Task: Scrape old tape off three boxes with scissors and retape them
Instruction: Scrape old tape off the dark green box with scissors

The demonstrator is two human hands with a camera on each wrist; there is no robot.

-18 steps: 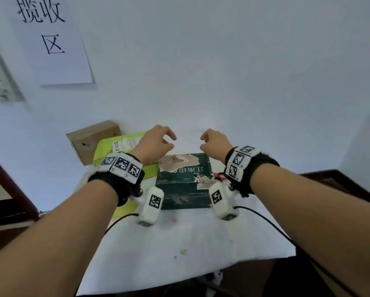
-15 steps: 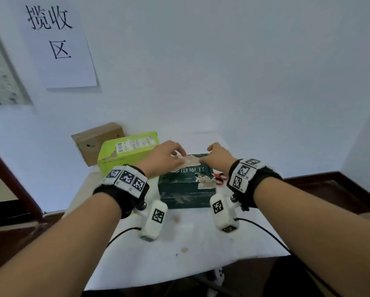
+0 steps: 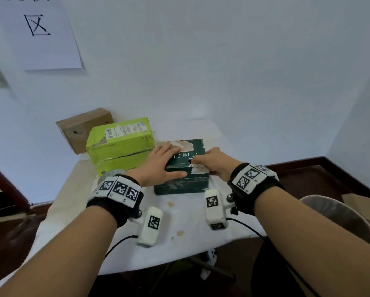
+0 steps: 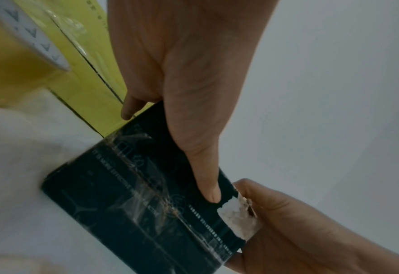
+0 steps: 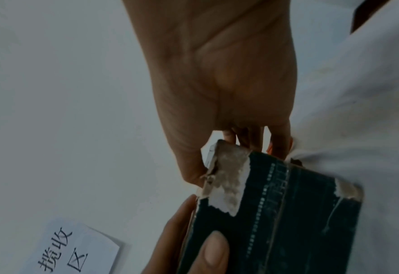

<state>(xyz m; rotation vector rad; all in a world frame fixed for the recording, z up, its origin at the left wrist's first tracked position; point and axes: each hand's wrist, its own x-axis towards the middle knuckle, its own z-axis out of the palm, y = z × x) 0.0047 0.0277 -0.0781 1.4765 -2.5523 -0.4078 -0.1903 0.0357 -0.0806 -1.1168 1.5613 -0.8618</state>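
Nearest on the white-covered table (image 3: pixel 119 239) sits the dark green box (image 3: pixel 181 186), and both hands are on it. The left hand (image 3: pixel 158 166) lies with fingers flat across the top and the thumb (image 4: pixel 203 178) down the near face, holding it steady. The right hand (image 3: pixel 215 163) curls over the right corner, thumb and fingers closing on the torn edge (image 5: pixel 226 181) where the print has peeled to bare card. Clear old tape (image 4: pixel 144 187) is still stuck, wrinkled, along the seam of the near face, so scraping on this box looks unfinished, and no scissors show in either hand. Just left, touching the green box, stands the lime box (image 3: pixel 119 144), with a roll of tape (image 4: pixel 18 52) beside it; its seam seems taped, though the view is too blurred to be sure. Behind it against the wall stands the brown box (image 3: pixel 83 127). Retaping probably remains for most of them.
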